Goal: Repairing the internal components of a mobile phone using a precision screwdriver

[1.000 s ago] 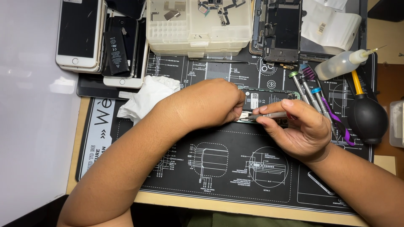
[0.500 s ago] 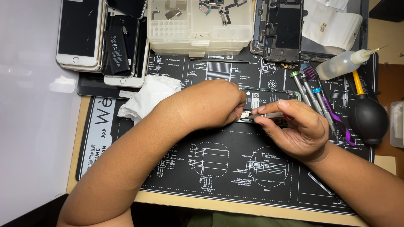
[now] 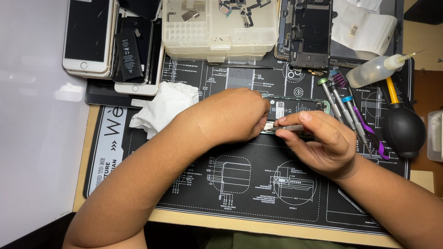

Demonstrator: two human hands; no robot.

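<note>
Almost nothing has moved since the earlier frames: my hands sit where they were, and the tool tip has only crept a touch along the phone's lower edge. To me that reads as slow, careful work at one spot, not a change of step.

The opened phone (image 3: 295, 108) lies on the black mat (image 3: 240, 184), mid-table, its insides facing up. My left hand (image 3: 230, 115) is curled over its left end, grip pressed down on it to pin it. My right hand (image 3: 323, 143) pinches a thin metal tool (image 3: 288, 128) between thumb and fingers, the tip pointing left at the phone's near edge.

Just right of the phone lie screwdrivers (image 3: 344, 108), then a black blower (image 3: 406, 129) and a squeeze bottle (image 3: 376, 70). A crumpled tissue (image 3: 161, 108) lies left of my wrist. Further back are a clear parts box (image 3: 219, 27), another stripped phone (image 3: 310, 32) and stacked white phones (image 3: 87, 37).
</note>
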